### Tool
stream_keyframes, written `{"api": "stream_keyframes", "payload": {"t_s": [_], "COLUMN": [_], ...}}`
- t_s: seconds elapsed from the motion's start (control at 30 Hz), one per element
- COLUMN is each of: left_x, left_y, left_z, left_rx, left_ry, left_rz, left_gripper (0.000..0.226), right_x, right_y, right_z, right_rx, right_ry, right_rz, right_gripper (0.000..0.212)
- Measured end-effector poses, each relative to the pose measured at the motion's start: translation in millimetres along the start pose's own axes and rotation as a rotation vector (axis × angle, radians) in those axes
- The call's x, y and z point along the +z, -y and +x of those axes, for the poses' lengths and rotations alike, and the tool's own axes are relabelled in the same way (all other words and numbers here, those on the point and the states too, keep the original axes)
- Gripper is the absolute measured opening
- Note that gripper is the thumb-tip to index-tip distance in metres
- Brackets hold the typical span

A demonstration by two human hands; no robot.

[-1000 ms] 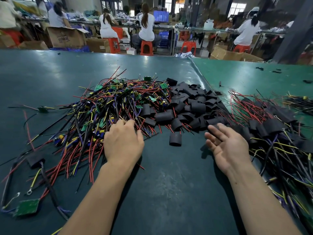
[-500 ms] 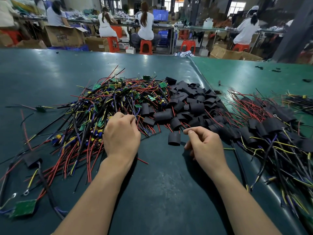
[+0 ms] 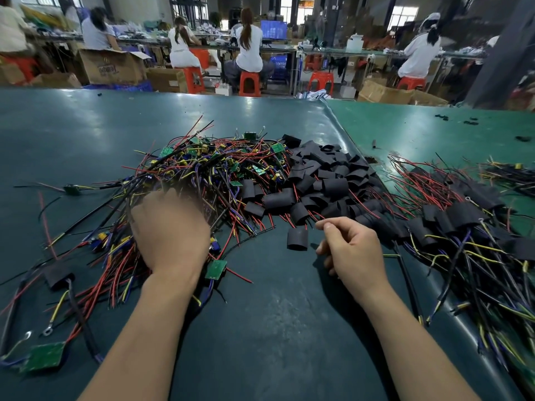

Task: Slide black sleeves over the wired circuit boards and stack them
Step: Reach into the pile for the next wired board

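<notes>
Reaching left hand [image 3: 170,230] into wired boards [image 3: 202,175], grip unclear; right hand [image 3: 351,250] curled, empty, beside black sleeve [image 3: 297,239]

Wired boards [image 3: 202,175] heaped centre-left on the table [image 3: 260,328], loose sleeves [image 3: 327,180] piled just right of them. Sleeved boards [image 3: 463,227] stacked far right. One sleeve [image 3: 297,239] lies alone at centre, between the left hand [image 3: 170,230] and right hand [image 3: 351,247].

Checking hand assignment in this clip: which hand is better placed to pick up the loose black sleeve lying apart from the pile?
Right. The right hand hovers beside the loose black sleeve, thumb and forefinger together just above it. The left hand is in the wired board pile, farther away.
</notes>
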State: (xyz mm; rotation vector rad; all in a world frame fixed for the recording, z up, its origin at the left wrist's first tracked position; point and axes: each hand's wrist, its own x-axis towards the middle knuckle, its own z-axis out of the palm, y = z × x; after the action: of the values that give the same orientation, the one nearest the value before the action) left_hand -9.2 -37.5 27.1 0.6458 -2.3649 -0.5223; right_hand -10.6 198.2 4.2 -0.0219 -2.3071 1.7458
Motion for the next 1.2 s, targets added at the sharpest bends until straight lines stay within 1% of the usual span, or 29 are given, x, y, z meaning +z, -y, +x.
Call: {"api": "stream_keyframes", "payload": {"t_s": [0.13,0.23,0.33,0.5,0.57,0.6,0.67,0.73,0.83,0.87,0.9,0.93,0.97,1.0,1.07,1.1,1.13,1.17,1.2], "left_x": [3.7,5.8,4.5,5.2,4.4,4.1,4.1,1.3,-6.1,-7.2,-6.9,-5.5,-3.7,-2.2,0.8,2.9,5.0,6.6,7.9], "left_y": [-2.0,-0.9,5.6,14.7,17.9,19.0,17.5,9.4,-10.5,-18.4,-26.6,-34.6,-42.2,-48.6,-56.2,-58.1,-59.3,-60.3,-61.4], "left_z": [0.6,1.9,10.1,26.0,28.6,28.7,26.7,21.5,9.1,2.1,-7.1,-18.5,-31.1,-43.6,-59.1,-61.8,-62.1,-61.6,-60.9], "left_rx": [-0.044,-0.073,-0.159,-0.302,-0.350,-0.344,-0.248,-0.075,0.324,0.458,0.577,0.672,0.748,0.816,0.933,0.979,1.015,1.043,1.059], "left_ry": [0.060,0.027,-0.018,-0.023,-0.008,0.010,-0.002,-0.107,-0.302,-0.339,-0.336,-0.288,-0.208,-0.114,0.020,0.050,0.066,0.072,0.078], "left_rz": [-0.090,-0.070,-0.152,-0.213,-0.245,-0.232,-0.203,-0.233,-0.333,-0.361,-0.401,-0.453,-0.516,-0.580,-0.639,-0.644,-0.655,-0.672,-0.687], "left_gripper": [0.035,0.035,0.034,0.043,0.057,0.060,0.048,0.035,0.028,0.027,0.027,0.027,0.027,0.026,0.025,0.023,0.022,0.022,0.026], "right_x": [0.3,0.2,-0.5,-0.8,-1.0,-1.1,-1.3,-1.3,0.6,1.1,1.9,2.9,3.5,3.4,1.0,-0.9,-3.5,-5.4,-6.6], "right_y": [-0.1,-0.5,0.2,1.4,1.9,2.1,1.5,0.7,2.6,3.5,4.7,6.0,7.8,10.4,16.9,19.7,20.6,20.2,19.8], "right_z": [1.5,1.6,1.0,0.9,0.6,0.5,0.4,1.1,0.4,0.0,-0.7,-1.2,-1.1,-0.3,0.9,0.7,-0.8,-1.9,-2.6], "right_rx": [0.008,0.013,0.021,0.032,0.035,0.036,0.035,0.026,-0.054,-0.102,-0.142,-0.151,-0.115,-0.029,0.227,0.328,0.379,0.377,0.349], "right_ry": [-0.006,-0.004,-0.001,-0.001,0.000,0.002,0.005,-0.003,-0.049,-0.069,-0.077,-0.066,-0.034,0.025,0.215,0.326,0.424,0.489,0.509], "right_rz": [-0.010,-0.006,0.002,0.001,0.006,0.004,-0.001,0.003,0.027,0.031,0.052,0.111,0.212,0.346,0.575,0.609,0.614,0.619,0.641], "right_gripper": [0.024,0.024,0.024,0.023,0.023,0.022,0.023,0.023,0.020,0.018,0.017,0.015,0.015,0.020,0.042,0.049,0.051,0.048,0.043]}}
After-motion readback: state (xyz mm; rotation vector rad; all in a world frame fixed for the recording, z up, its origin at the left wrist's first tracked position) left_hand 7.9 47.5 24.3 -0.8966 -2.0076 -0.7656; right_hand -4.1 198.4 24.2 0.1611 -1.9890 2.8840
